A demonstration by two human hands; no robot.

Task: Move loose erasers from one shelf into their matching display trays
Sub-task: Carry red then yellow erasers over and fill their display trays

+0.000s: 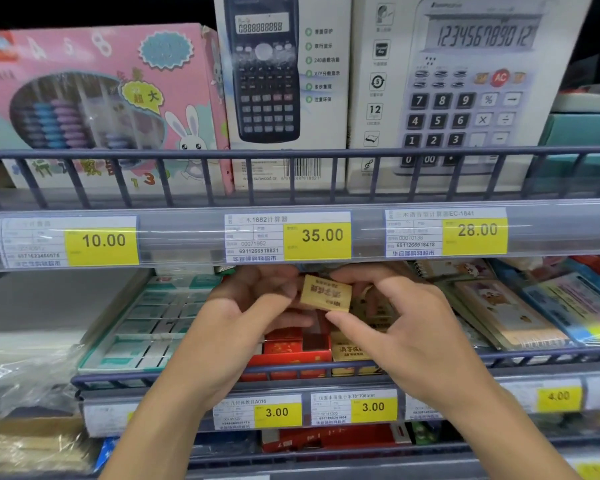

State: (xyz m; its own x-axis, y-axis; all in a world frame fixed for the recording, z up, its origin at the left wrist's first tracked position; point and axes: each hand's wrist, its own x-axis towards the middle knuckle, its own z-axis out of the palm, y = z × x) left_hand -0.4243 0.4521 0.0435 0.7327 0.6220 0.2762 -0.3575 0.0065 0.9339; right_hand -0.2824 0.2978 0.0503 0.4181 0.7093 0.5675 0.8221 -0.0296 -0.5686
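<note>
Eraser (pixel 325 293), yellow with dark print, sits at the centre of the frame, pinched between both hands just under the upper shelf's price rail (pixel 302 233). Left hand (pixel 246 306) grips its left end with curled fingers; right hand (pixel 395 317) holds its right end between thumb and fingertips. Directly below lie a red display tray (pixel 291 355) and, just beside it on the right, a yellow display tray (pixel 352 355). Teal eraser trays (pixel 146 323) fill the shelf at left.

Both forearms cut off by bottom edge; red tray (pixel 293 355) partly hidden behind left hand (pixel 243 306).
</note>
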